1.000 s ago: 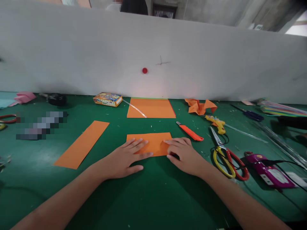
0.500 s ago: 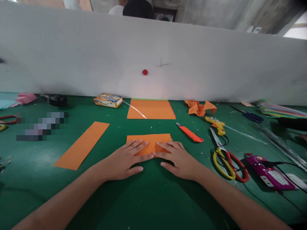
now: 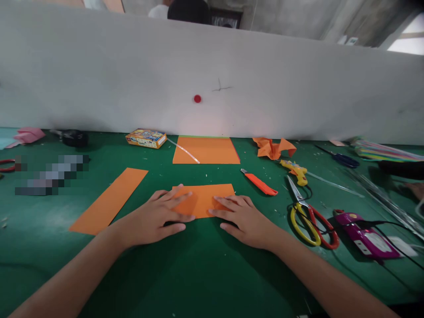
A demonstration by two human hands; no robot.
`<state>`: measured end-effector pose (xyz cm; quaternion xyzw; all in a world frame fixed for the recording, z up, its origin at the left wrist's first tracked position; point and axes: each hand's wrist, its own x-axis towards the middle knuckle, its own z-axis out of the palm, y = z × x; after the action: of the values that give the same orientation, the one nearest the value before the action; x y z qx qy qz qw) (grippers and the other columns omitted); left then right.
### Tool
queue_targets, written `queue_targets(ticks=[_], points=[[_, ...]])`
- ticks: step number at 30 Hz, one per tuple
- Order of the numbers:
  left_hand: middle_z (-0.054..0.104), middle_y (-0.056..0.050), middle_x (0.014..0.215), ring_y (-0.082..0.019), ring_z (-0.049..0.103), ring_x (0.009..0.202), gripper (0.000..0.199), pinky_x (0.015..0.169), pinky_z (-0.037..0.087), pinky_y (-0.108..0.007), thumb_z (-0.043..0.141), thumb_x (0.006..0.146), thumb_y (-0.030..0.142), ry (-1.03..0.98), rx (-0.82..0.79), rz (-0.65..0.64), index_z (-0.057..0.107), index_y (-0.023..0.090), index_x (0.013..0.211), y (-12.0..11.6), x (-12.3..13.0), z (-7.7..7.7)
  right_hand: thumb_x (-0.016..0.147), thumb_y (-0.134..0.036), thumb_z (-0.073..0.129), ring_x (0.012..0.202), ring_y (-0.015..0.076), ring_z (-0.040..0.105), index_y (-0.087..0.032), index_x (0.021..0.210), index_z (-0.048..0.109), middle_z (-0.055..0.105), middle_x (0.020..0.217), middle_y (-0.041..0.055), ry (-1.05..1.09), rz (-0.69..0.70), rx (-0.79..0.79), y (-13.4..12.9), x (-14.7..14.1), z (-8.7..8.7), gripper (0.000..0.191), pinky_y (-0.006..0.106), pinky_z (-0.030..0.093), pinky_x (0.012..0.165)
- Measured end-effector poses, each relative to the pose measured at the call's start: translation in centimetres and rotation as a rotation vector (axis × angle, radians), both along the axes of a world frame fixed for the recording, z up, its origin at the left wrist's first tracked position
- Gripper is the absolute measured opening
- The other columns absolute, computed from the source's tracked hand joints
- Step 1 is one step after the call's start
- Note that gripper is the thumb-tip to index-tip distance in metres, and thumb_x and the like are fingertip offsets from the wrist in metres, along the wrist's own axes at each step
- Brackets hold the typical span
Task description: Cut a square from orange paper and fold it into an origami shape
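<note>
A folded-looking rectangle of orange paper (image 3: 202, 201) lies flat on the green table in front of me. My left hand (image 3: 162, 216) rests with spread fingers on its left end, partly covering it. On the right end, my right hand (image 3: 240, 218) presses with its fingers stretched out. Left of my hands lies a loose orange paper strip (image 3: 109, 201), angled away from me. Beyond my right hand is an orange utility knife (image 3: 261, 183) with a short stretch of metal at its tip.
Scissors (image 3: 303, 216) with yellow and red handles, a yellow glue gun (image 3: 294, 171) and a purple power strip (image 3: 366, 236) with black cords lie at right. Crumpled orange paper (image 3: 274, 148), an orange sheet stack (image 3: 208, 150) and a small box (image 3: 146, 138) stand along the white partition (image 3: 132, 75).
My left hand has slid left along the orange paper, uncovering more of its middle. My right hand has stayed nearly in place. The whole view has shifted slightly.
</note>
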<state>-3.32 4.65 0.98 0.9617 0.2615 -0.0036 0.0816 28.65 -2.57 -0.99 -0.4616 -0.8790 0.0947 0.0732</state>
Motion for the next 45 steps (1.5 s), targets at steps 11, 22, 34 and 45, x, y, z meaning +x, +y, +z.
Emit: queue_targets(ticks=[11, 22, 34, 45], points=[[0.015, 0.009, 0.171, -0.046, 0.009, 0.156, 0.032, 0.113, 0.019, -0.079, 0.049, 0.1, 0.062, 0.191, -0.172, 0.199, 0.069, 0.054, 0.124, 1.6, -3.9, 0.8, 0.107, -0.041, 0.043, 0.144, 0.0306, 0.038, -0.039, 0.152, 0.049, 0.035, 0.167, -0.0005, 0.002, 0.0, -0.024, -0.1, 0.1, 0.1, 0.046, 0.054, 0.033, 0.114], [0.021, 0.013, 0.169, -0.041, 0.012, 0.157, 0.034, 0.121, 0.017, -0.068, 0.051, 0.096, 0.066, 0.136, -0.263, 0.335, 0.078, 0.051, 0.11, 1.7, -4.9, 1.6, 0.107, -0.04, 0.043, 0.146, 0.0311, 0.036, -0.039, 0.153, 0.046, 0.033, 0.168, -0.0007, 0.003, -0.002, -0.042, -0.1, 0.1, 0.1, 0.047, 0.055, 0.032, 0.115], [0.036, 0.011, 0.164, -0.038, 0.028, 0.154, 0.015, 0.118, 0.034, -0.062, 0.07, 0.087, 0.051, 0.04, -0.309, 0.267, 0.082, 0.042, 0.084, 2.2, -6.0, 1.5, 0.106, -0.039, 0.044, 0.148, 0.0325, 0.033, -0.04, 0.155, 0.043, 0.03, 0.169, -0.001, 0.015, 0.004, -0.077, 0.0, 0.4, 0.1, 0.049, 0.057, 0.031, 0.116], [0.058, -0.004, 0.146, -0.035, 0.05, 0.137, 0.036, 0.114, 0.037, -0.056, 0.061, 0.088, 0.064, -0.085, -0.088, 0.384, 0.07, 0.03, 0.096, 2.7, -4.1, -0.7, 0.103, -0.05, 0.047, 0.154, 0.0398, 0.02, -0.041, 0.16, 0.033, 0.007, 0.175, 0.0015, 0.023, -0.138, -0.022, 0.0, 0.6, -0.9, 0.059, 0.063, 0.029, 0.116]])
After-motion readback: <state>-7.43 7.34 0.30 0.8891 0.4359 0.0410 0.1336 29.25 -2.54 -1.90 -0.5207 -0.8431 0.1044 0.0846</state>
